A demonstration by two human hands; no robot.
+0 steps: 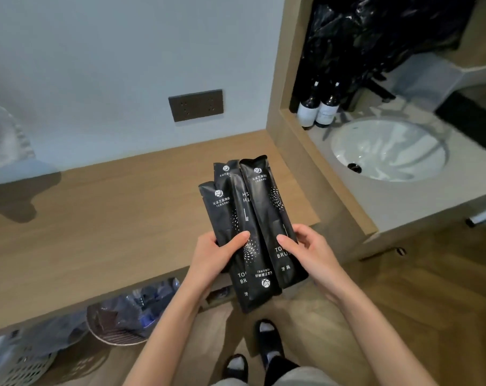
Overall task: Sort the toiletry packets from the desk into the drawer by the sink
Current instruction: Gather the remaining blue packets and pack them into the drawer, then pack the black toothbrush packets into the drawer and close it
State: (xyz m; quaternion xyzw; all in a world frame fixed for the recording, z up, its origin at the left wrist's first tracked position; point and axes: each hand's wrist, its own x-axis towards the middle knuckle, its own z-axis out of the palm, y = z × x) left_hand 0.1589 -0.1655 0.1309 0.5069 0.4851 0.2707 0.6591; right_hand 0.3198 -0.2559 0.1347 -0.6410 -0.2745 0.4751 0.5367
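packets (253, 227) held above the bench (97, 218) edge; sink (389, 149) to the right, two bottles (317, 110) behind it, baskets (119, 321) under the bench.

Left hand (216, 254) and right hand (308, 252) raised, fingers closed.

wall (97, 65): pale, dark socket plate (196, 105) | counter (97, 218): wood | sink (386, 149): white, beyond right hand (308, 254) | floor (417, 288): wood

A dark wall socket plate (196, 105) sits on the pale wall. Two dark bottles with white labels (318, 107) stand side by side behind the white basin (389, 150), and black slippers (253, 349) rest on the wood floor (420, 291)
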